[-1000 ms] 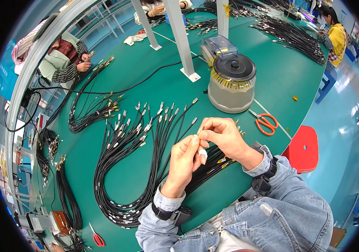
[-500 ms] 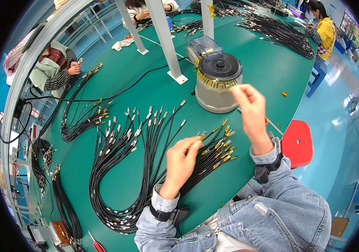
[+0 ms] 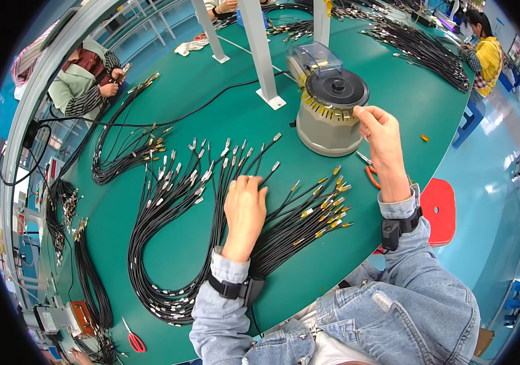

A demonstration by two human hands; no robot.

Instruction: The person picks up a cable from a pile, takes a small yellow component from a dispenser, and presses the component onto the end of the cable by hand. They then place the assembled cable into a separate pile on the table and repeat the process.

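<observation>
My right hand (image 3: 381, 135) is at the front rim of a round tape dispenser (image 3: 332, 129) with a grey body and black top disc. Thumb and index finger pinch at a small strip of yellow tape, mostly hidden by the fingertips. Other yellow tape strips (image 3: 319, 108) stick out around the rim. Over the middle of a bundle of black cables (image 3: 144, 243) with silver connector ends, my left hand (image 3: 245, 210) has bent fingers and its thumb apart; the fingertips are partly hidden. Beside it lies another bundle of black cables (image 3: 278, 249), with yellow tape on many ends.
Pliers with red handles (image 3: 372, 175) lie right of the dispenser, and red-handled scissors (image 3: 135, 342) at the lower left. Metal posts (image 3: 260, 61) stand behind. A red stool (image 3: 439, 213) is beyond the green table's right edge. Other people work around the table among more cable bundles.
My left hand has left the taped cable ends and moved left over the untaped bundle. My right hand has come onto the dispenser's rim. The whole view has shifted slightly.
</observation>
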